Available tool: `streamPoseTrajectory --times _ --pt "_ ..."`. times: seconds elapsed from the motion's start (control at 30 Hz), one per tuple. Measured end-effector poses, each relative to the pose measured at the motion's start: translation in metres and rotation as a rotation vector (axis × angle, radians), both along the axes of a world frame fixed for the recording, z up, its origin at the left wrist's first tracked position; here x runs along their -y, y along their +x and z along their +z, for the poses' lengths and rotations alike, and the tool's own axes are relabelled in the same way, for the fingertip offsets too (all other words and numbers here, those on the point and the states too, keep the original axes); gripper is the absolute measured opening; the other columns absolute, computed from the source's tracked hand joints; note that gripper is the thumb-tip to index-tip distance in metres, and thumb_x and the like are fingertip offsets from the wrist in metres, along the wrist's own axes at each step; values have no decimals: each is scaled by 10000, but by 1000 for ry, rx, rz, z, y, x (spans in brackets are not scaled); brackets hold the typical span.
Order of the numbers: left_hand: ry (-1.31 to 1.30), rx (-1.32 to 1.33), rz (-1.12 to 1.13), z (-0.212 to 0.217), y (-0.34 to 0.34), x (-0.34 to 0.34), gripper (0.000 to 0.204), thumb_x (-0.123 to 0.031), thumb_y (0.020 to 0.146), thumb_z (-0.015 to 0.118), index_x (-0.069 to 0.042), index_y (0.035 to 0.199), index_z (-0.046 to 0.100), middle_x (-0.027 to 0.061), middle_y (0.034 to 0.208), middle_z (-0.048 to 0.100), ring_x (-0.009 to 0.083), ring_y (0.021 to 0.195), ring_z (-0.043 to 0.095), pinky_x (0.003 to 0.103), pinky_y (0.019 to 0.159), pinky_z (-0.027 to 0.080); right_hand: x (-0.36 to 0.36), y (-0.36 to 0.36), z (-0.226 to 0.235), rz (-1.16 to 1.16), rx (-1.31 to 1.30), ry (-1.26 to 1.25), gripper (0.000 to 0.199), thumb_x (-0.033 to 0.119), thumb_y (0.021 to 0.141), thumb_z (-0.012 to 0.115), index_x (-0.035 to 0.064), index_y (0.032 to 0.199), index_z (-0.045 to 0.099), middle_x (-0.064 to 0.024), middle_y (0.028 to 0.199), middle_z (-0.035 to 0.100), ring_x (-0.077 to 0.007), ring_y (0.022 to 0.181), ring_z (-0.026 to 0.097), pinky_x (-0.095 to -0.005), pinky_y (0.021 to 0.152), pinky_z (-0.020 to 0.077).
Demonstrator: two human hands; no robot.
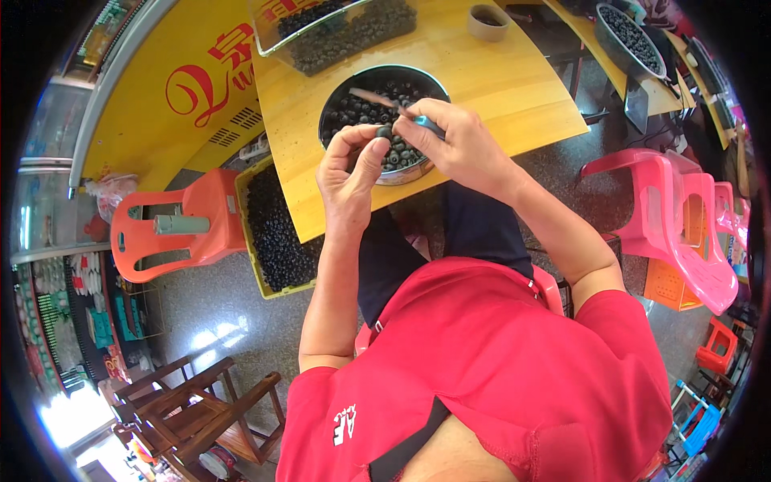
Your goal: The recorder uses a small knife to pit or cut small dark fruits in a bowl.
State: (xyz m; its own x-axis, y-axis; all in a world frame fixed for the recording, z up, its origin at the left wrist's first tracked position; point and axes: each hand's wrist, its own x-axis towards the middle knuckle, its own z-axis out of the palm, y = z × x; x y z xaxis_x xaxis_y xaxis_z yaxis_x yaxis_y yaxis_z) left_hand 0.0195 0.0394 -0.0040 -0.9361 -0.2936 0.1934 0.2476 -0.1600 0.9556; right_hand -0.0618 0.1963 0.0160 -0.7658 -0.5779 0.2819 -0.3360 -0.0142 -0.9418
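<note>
With my left hand (345, 170) I have the fingers (370, 158) nearly closed, pinching a dark round piece (384, 132) over the bowl (407, 174) of similar pieces on the counter (498, 92). My right hand (459, 143) has its fingers curled tight around a slim blue-handled tool (429, 126).

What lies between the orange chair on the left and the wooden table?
In the head view, a yellow crate of small dark round pieces lies between the orange chair and the wooden table, whose edge hides part of it.
</note>
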Motion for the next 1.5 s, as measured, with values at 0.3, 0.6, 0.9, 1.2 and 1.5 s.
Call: streamPoseTrajectory --times 0.3,0.6,0.9,1.2,1.5 --pt "74 7 -14 2 0 -1 138 -112 903 662 -51 1019 620 -72 843 558 -9 684 415 143 574 309 -3 1 -4 -136 -635 195 112 96 835 658 23 908 614 -121 798 583 -308 694 596 -368 583 474" --pt "211 -16 -109 0 6 1 149 -101 896 663 -34 1022 623 -58 813 545 2 603 390 148 515 281 -3 -6 -12 -151 -730 234 102 72 825 644 33 911 606 -101 792 580 -311 694 598 -376 571 474" --pt "85 -2 -18 1 4 -1 148 -32 886 655 -12 1028 619 -37 881 562 25 767 515 166 655 408 -1 1 7 45 -14 139 225 223 932 621 1 965 644 -19 788 612 -93 731 559 -251 657 457" --pt "82 6 -72 2 18 2 141 -23 886 641 -35 1023 610 -14 834 543 48 709 529 193 619 428 8 13 3 115 335 20 219 246 960 587 38 1013 627 45 784 573 -7 692 489 -176 582 376" --pt "641 -101 352 -21 71 116 152 -196 899 478 -73 896 567 72 809 575 130 536 428 219 434 299 -6 -9 -5 19 499 -23 218 243 954 594 30 913 616 22 710 545 1 517 378 -164 452 277"
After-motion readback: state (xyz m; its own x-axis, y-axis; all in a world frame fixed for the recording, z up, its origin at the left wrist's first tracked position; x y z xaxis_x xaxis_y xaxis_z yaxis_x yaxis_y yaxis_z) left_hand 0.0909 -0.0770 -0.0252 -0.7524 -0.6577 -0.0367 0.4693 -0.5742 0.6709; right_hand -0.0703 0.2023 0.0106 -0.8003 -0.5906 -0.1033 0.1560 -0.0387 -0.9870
